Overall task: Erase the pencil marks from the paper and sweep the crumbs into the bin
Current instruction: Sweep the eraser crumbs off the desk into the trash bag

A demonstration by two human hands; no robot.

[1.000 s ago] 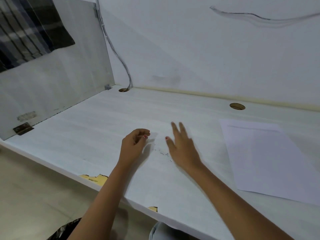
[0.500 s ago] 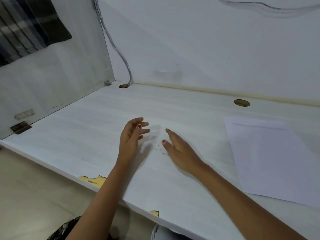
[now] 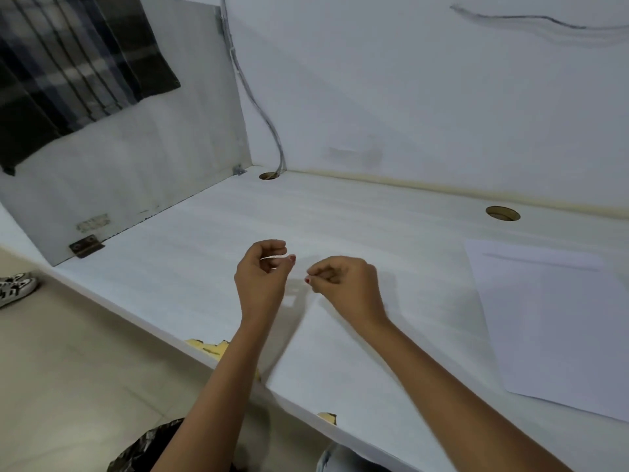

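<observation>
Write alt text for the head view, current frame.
The left hand and right hand hover close together over a white desk, fingers curled as if pinching; anything held is too small to tell. A sheet of white paper lies flat on the desk to their right, untouched.

There is one view, worn on my head, facing forward and down across the bench (image 3: 204,267) from its front edge. It sits near: my left hand (image 3: 262,277) and right hand (image 3: 343,287) are mid-frame, my forearms entering from the bottom. The wide lens reaches the back wall (image 3: 408,97) ahead, the side panel (image 3: 136,165) at left, the paper (image 3: 551,318) at the right edge and the floor (image 3: 68,369) lower left.
</observation>
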